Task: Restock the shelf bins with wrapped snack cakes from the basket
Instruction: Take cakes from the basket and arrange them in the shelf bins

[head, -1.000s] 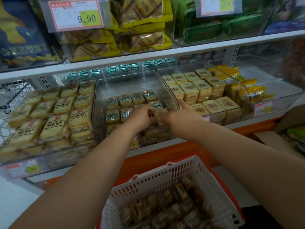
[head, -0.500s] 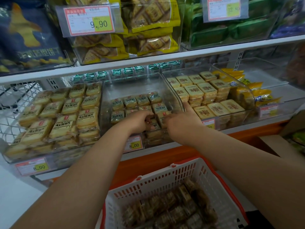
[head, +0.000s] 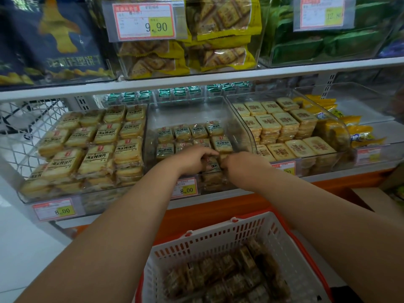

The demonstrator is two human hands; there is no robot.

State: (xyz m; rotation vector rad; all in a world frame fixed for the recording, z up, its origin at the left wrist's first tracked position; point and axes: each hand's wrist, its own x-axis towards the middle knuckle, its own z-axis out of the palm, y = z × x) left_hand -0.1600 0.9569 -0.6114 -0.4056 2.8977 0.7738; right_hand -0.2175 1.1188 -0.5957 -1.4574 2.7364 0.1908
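A clear middle shelf bin (head: 192,110) holds rows of wrapped snack cakes (head: 197,131) with green labels. My left hand (head: 193,158) and my right hand (head: 242,164) meet at the bin's front edge, fingers curled down on a wrapped cake (head: 213,166) in the front stack. Whether either hand grips it or only presses on it I cannot tell. Below my forearms stands a white basket (head: 218,239) with a red rim, holding several more wrapped brownish cakes (head: 225,278).
A left bin (head: 87,145) is full of yellow cake packs; a right bin (head: 282,127) holds stacked pale cakes. Price tags (head: 185,189) hang on the bin fronts. An upper shelf (head: 196,80) of bagged snacks overhangs. A cardboard box (head: 376,200) sits at right.
Both hands stayed at the front of the middle bin, shifting slightly toward its edge and closer together. My head moved, so the shelf sits a little lower in view.
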